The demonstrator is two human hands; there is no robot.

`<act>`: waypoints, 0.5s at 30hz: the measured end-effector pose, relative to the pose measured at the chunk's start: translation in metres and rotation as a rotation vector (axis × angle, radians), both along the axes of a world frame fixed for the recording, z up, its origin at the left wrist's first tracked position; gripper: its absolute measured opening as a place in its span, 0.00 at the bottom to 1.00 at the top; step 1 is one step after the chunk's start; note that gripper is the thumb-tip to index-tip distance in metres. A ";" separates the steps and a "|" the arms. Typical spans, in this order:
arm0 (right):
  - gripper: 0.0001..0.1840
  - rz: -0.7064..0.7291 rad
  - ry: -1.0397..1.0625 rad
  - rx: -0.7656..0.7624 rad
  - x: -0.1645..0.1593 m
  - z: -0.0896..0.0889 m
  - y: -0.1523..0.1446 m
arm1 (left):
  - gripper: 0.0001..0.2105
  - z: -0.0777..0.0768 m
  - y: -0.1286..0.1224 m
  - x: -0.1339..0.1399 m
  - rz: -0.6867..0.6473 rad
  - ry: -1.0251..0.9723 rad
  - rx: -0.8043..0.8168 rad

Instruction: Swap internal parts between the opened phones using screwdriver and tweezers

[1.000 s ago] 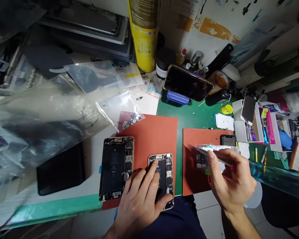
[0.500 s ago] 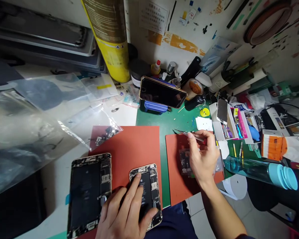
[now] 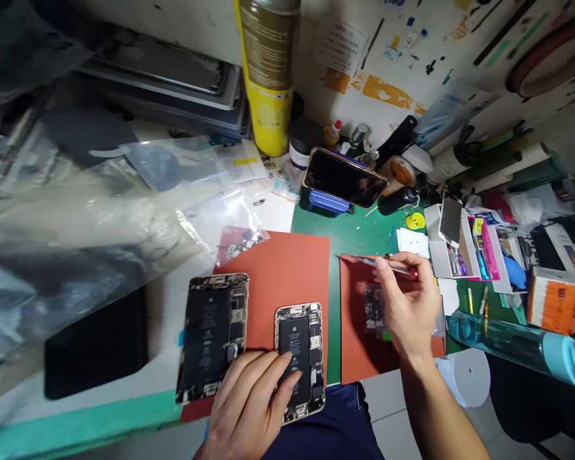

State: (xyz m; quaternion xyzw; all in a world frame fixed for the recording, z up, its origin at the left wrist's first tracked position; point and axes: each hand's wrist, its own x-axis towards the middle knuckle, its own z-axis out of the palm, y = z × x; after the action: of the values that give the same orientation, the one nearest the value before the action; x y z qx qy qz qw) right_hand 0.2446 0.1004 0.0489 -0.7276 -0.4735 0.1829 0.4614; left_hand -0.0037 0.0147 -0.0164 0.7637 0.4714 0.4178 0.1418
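Note:
My left hand [image 3: 253, 396] lies over the left edge of the smaller opened phone [image 3: 299, 364], its fingers extended and apart, with fingertips on the battery. A larger opened phone [image 3: 213, 332], with its battery and boards bare, lies just left of it. Between the fingers of my right hand [image 3: 409, 300] is a slim screwdriver [image 3: 397, 269] with a red end cap, its thin tip pointing left. Below that hand, partly hidden, some small circuit parts [image 3: 374, 310] rest on the right red mat [image 3: 357, 358].
A phone on a blue stand [image 3: 328, 203] faces me at the back. Clear plastic bags [image 3: 138, 223] and a dark phone-like slab [image 3: 96, 345] lie left. A yellow spray can [image 3: 269, 121] stands behind. Tool boxes [image 3: 436, 239] and a blue bottle [image 3: 512, 345] are right.
The view has shifted, so the bench things appear farther right. My left fingers have drawn back from the top of the smaller phone to its lower left. The right hand still holds the screwdriver.

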 end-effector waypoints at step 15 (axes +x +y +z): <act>0.12 0.359 0.643 -0.283 -0.025 -0.001 -0.079 | 0.09 0.013 0.003 0.004 0.008 -0.223 -0.161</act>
State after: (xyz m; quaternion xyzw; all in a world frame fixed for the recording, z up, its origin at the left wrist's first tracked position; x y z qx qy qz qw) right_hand 0.2197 0.0216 0.0480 -0.5953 -0.3947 0.5427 0.4421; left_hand 0.0005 0.0176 -0.0039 0.6968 0.4879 0.4613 0.2524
